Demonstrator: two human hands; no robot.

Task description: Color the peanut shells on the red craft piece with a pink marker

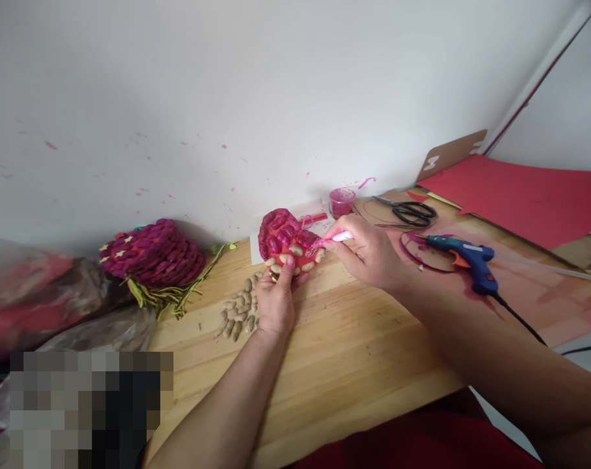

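My left hand (278, 296) grips the lower edge of a red piece (280, 228) covered with peanuts, its thumb on the front. The upper peanuts are painted magenta; the lower ones are still plain tan. In my right hand (364, 251) is a brush with a white and pink handle (343, 236), pinched between thumb and fingers. The brush's tip meets the right side of the piece. Loose peanuts (237, 312) lie on the wooden table (325, 371) left of my left hand. A cup of magenta paint (342, 202) stands behind my right hand.
Magenta peanut-covered pieces (153, 254) with green cords are stacked at left, beside plastic bags (100, 332). Black-handled scissors (415, 213), a blue glue gun (478, 260) with its cable and red sheets (530, 195) lie at right. A paint-spotted white wall (227, 98) rises behind.
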